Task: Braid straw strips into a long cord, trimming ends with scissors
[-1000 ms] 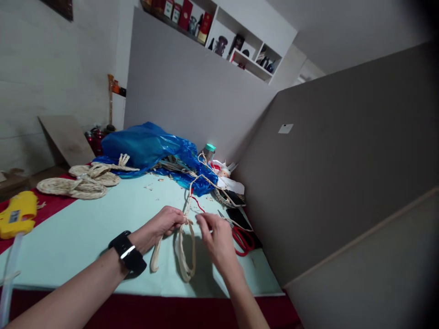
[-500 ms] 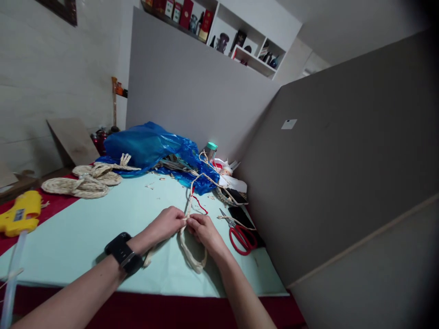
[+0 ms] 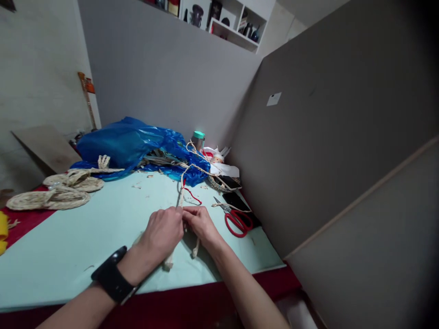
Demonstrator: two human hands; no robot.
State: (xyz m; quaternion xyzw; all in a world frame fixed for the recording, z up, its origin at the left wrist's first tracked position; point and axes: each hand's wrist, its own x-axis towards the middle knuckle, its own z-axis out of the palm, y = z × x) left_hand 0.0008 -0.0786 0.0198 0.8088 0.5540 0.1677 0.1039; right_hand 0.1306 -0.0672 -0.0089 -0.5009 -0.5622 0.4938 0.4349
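The straw cord [image 3: 182,197] is pinched between both hands, over the near part of the pale green cloth [image 3: 116,228]. The big loop dangling below half a second ago isn't visible now, just two loose ends [image 3: 168,264], so my guess is the knot's getting cinched. Left hand [image 3: 165,233] has rolled knuckles-up, fingers curled tight around the cord, tips hidden; right hand [image 3: 201,225] has thumb and finger clamped on it, pretty much touching the left. Red thread [image 3: 194,196] lies just beyond, scissors [image 3: 238,223] off to the right, untouched.
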